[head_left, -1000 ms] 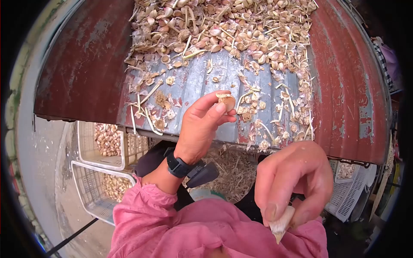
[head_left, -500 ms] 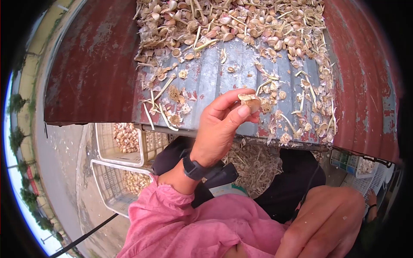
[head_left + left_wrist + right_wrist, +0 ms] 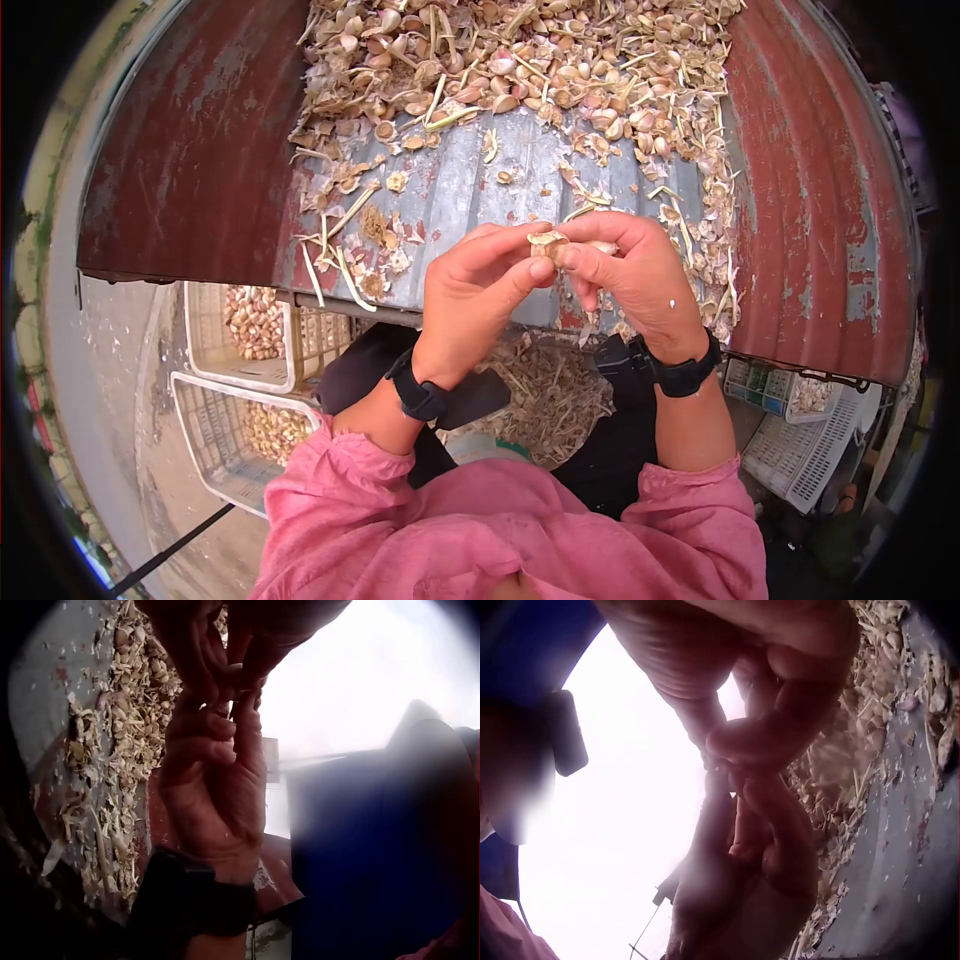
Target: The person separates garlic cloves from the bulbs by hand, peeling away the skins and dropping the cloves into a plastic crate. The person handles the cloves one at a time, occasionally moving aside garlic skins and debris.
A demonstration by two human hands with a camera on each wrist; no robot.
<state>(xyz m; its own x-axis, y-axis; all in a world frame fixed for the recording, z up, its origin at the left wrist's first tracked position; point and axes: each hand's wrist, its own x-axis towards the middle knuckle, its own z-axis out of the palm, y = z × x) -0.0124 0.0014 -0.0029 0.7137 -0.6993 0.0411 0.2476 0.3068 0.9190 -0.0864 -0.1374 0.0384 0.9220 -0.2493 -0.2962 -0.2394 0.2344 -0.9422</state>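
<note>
In the head view a garlic piece with a pale, dry top is pinched between the left hand's thumb and fingers. The right hand meets it from the other side, its thumb and forefinger closed on the same piece; a whitish bit shows by its fingers. Both wrist views show the fingertips of the two hands together, largely hiding the garlic. Behind them, loose cloves and dry skins lie heaped on a ridged metal sheet.
Red metal panels flank the sheet. Two white crates of garlic stand low at the left, more crates at the right. Stalks and husks fill a container between the person's legs. Stems and skins lie near the sheet's front edge.
The right hand has come up from low at the right to the left hand and now grips the garlic there. The pale clove it pinched earlier is no longer seen. The left hand keeps its pinch.
</note>
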